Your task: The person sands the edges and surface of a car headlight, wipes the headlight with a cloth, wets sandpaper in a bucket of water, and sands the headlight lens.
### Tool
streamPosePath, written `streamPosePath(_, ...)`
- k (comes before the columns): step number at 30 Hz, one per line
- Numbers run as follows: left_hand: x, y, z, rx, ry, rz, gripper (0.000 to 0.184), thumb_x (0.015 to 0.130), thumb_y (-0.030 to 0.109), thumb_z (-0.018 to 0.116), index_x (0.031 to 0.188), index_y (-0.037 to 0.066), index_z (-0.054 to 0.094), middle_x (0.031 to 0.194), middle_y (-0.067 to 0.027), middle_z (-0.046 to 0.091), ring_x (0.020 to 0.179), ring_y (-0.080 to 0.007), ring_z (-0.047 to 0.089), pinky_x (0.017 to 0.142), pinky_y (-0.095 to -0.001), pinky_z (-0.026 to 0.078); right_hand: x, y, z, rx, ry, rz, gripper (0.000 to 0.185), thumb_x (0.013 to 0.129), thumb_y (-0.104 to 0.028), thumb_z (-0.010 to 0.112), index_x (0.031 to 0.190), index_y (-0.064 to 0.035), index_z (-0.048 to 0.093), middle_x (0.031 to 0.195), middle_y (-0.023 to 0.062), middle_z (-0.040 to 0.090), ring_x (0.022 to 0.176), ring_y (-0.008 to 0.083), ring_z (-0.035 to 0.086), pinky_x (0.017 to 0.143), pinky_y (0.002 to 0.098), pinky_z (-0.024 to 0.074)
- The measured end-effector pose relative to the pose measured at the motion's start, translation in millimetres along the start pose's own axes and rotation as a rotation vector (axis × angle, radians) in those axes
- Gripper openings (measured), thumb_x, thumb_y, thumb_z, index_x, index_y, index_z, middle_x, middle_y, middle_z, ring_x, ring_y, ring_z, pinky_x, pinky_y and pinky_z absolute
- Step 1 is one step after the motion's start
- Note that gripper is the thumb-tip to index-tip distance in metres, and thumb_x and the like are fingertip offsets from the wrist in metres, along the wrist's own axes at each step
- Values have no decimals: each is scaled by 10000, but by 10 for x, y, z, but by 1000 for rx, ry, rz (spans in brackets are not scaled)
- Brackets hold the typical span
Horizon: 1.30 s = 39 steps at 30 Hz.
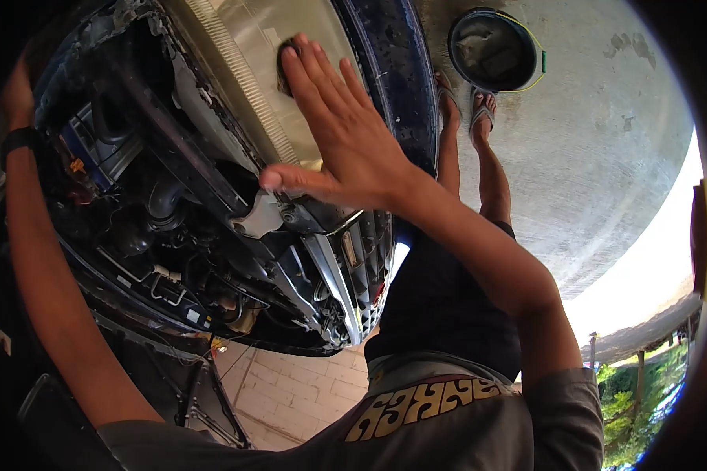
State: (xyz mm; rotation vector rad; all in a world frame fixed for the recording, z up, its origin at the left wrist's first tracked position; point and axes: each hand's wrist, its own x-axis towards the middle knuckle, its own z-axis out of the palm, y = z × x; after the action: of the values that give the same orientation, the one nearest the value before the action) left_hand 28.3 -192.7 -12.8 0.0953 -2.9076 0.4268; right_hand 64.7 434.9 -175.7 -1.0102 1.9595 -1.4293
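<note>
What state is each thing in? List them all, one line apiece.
Right hand: open, spread
Left hand: grip unclear
Dark pad: partly hidden
Headlight: yellowish, cloudy
Engine bay: exposed
Bucket: upright, handle lowered
Sandals: worn
Wristband: worn

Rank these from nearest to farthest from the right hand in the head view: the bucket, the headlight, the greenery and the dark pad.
1. Dark pad and headlight: pad under the fingers of the right hand, headlight beneath; too close to call.
2. Bucket: on the floor, upper right of the picture.
3. Greenery: background, lower right.
</note>
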Motion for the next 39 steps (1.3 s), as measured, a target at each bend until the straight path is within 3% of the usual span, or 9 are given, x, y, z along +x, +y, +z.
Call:
streamPosePath(6, 83, 487, -144, -56, 119, -11, 417, 1132, 322, 392, 1506, 295, 575, 1472, -61, 594, 1320, -228, 558, 1145, -381, 398, 519, 128, -17, 31, 29, -93, 1223, 861, -914, 418, 1614, 35, 253, 1661, 275, 287, 1568, 403, 238, 1283, 548, 160)
streamPosePath(10, 49, -44, -90, 124, -144, -117, 428, 1129, 317, 375, 1506, 394, 562, 1097, -50, 658, 990, -185, 595, 983, -363, 467, -553, -94, 29, 63, -60, -15, 1209, 867, -902, 431, 1592, 56, 290, 1635, 285, 336, 1553, 414, 275, 1279, 549, 177)
streamPosePath(13, 55, 264, -159, 98, -262, -321, 448, 1131, 281, 351, 1506, 407, 562, 925, -31, 552, 861, -156, 526, 918, -324, 468, 350, 84, -33, -40, 86, -88, 1227, 859, -906, 428, 1602, 59, 272, 1655, 285, 294, 1563, 410, 248, 1283, 552, 163)
streamPosePath(16, 29, 205, -147, 167, -260, -263, 459, 1132, 264, 341, 1514, 400, 556, 892, -20, 515, 836, -142, 502, 898, -304, 463, 1062, 183, -85, 42, 72, 5, 985, 1034, -714, 376, 1632, 45, 188, 1695, 269, 212, 1572, 422, 207, 1284, 470, 183)
streamPosePath(17, 26, 194, -156, 170, -241, -233, 459, 1131, 266, 341, 1516, 402, 552, 888, -18, 514, 830, -141, 499, 892, -304, 463, 914, 186, -106, 59, 39, -102, 1242, 851, -911, 427, 1604, 62, 266, 1662, 289, 274, 1564, 416, 238, 1282, 559, 166)
streamPosePath(24, -17, 108, -173, 197, -332, -258, 446, 1136, 313, 333, 1516, 406, 546, 1049, -47, 633, 953, -154, 587, 964, -327, 474, -576, -30, 16, 95, -76, 23, 1232, 869, -889, 457, 1618, 59, 220, 1669, 304, 241, 1581, 407, 199, 1289, 554, 122)
streamPosePath(28, 31, -21, -167, 133, -244, -233, 427, 1128, 341, 349, 1489, 275, 566, 1305, -100, 663, 1175, -206, 614, 1071, -352, 448, 1029, 431, -115, 113, -1, -112, 1197, 915, -865, 401, 1609, 89, 198, 1646, 322, 274, 1560, 435, 237, 1292, 532, 143)
streamPosePath(34, 234, 1191, -389, -146, -157, -482, 497, 1045, 409, 479, 1241, 9, 700, 1238, -268, 691, 1151, -365, 662, 1039, -422, 492, -664, 30, 43, 70, -145, 18, 1259, 852, -916, 430, 1627, 48, 194, 1689, 278, 199, 1595, 389, 142, 1295, 552, 104)
streamPosePath(39, 308, 1347, -430, -142, -144, -472, 575, 1018, 434, 524, 1150, -79, 748, 1191, -327, 706, 1117, -425, 685, 1016, -453, 511, 430, 269, -38, 80, 28, 7, 1213, 911, -870, 403, 1607, 99, 186, 1674, 323, 187, 1585, 424, 147, 1294, 555, 100)
